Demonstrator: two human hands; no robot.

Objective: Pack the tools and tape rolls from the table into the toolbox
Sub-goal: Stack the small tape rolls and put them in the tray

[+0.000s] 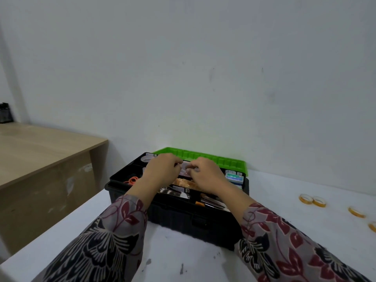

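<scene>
Toolbox (177, 218), black with its green lid (203, 157) swung open, stands on the white table (183, 257) before me. Step in hand, as I judge it: seating a pale translucent item (186, 166) in the upper tray. My left hand (160, 169) and right hand (205, 174) both pinch it with curled fingers; its identity is unclear. The next move calls for releasing it, then reaching right for the amber tape rolls (312, 200) lying well apart.

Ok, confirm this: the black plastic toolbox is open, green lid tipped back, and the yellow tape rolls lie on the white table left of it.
Not left: the head view shows the yellow tape rolls on the white table right of the open black plastic toolbox, green lid tipped back.
</scene>
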